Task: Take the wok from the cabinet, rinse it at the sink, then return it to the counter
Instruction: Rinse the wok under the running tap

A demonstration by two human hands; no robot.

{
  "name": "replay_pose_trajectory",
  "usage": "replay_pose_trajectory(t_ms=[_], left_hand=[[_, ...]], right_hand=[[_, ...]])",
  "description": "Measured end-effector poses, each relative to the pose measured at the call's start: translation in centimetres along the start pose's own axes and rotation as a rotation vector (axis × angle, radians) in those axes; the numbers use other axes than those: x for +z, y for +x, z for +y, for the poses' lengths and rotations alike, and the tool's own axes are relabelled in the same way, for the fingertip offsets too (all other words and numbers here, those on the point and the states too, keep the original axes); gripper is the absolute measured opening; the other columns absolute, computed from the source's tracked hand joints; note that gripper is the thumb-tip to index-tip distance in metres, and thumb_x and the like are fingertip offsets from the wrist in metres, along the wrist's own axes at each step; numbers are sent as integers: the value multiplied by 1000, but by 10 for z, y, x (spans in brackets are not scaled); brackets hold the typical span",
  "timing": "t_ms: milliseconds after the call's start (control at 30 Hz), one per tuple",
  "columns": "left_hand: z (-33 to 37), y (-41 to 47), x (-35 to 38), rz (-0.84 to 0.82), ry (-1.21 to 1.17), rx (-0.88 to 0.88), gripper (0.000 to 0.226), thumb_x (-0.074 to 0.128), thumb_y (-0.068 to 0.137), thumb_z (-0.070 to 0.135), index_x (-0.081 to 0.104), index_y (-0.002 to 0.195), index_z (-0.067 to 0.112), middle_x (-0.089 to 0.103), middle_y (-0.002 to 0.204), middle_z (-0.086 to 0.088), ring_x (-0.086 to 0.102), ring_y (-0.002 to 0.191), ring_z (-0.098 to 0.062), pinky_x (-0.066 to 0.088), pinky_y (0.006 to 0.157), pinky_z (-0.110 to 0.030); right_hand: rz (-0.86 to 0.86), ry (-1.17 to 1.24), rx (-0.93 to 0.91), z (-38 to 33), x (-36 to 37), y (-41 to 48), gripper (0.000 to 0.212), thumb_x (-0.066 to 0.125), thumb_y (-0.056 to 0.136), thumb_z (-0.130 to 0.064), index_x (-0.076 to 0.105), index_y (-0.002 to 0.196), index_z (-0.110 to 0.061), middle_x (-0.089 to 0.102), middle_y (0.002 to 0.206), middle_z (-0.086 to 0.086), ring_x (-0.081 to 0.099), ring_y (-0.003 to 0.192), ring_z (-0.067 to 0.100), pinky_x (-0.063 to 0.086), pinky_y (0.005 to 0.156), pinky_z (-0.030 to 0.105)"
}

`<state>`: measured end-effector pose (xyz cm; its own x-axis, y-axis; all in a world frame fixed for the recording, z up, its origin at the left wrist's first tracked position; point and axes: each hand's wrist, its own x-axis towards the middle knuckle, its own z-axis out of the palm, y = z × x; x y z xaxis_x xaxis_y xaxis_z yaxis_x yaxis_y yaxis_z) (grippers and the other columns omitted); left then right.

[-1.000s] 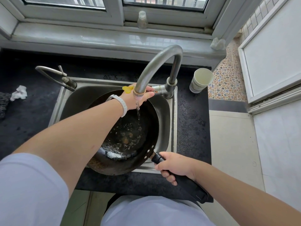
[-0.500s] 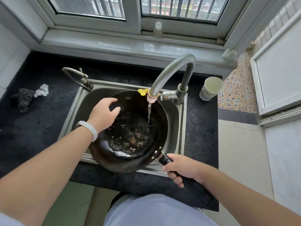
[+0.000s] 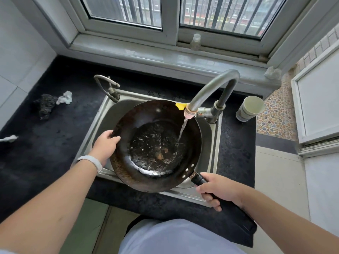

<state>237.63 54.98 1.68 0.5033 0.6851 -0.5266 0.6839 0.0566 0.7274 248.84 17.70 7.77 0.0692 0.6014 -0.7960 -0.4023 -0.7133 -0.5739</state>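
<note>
A dark, worn wok [image 3: 128, 173] sits over the steel sink [image 3: 213, 143], with water pooled in its bottom. A curved grey faucet [image 3: 211, 87] pours a thin stream into the wok's right side. My left hand [image 3: 105, 145] grips the wok's left rim, thumb over the edge. My right hand [image 3: 218, 189] is wrapped around the wok's black handle [image 3: 199, 179] at the lower right. A white band is on my left wrist.
Black counter [image 3: 45, 153] surrounds the sink. A paper cup [image 3: 249, 109] stands right of the faucet. A dark scrubber [image 3: 45, 105] and crumpled tissue [image 3: 65, 98] lie at the left. A second small tap [image 3: 108, 87] stands at the sink's back left. A small bottle [image 3: 195, 42] is on the windowsill.
My left hand left the faucet handle, crossed the wok and took hold of its left rim. Water now runs more strongly. My right hand stays on the handle.
</note>
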Motion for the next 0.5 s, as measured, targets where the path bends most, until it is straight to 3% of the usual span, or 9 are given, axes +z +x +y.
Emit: replay_pose_trajectory(t_ms=[167, 367, 500], left_hand=[[8, -9, -2, -28, -151, 8, 21, 56, 97, 7, 69, 103, 23, 74, 109, -3, 68, 109, -26, 54, 93, -40], [20, -23, -4, -23, -338, 45, 28, 50, 102, 2, 63, 103, 27, 71, 108, 0, 67, 102, -17, 53, 83, -31], [7, -31, -1, -12, -397, 41, 34, 50, 102, 2, 60, 131, 17, 70, 123, -3, 67, 112, -21, 54, 97, -40]], right_hand=[[29, -47, -11, -8, 0, -5, 31, 56, 97, -12, 42, 121, 1, 46, 62, 4, 39, 46, 17, 44, 42, 28], [46, -58, -72, -19, 2, -12, 12, 56, 97, -10, 46, 103, -10, 46, 62, 5, 39, 44, 17, 46, 42, 28], [85, -47, -90, -25, 3, -17, 15, 55, 98, -9, 46, 110, -6, 46, 61, 4, 40, 44, 17, 45, 42, 29]])
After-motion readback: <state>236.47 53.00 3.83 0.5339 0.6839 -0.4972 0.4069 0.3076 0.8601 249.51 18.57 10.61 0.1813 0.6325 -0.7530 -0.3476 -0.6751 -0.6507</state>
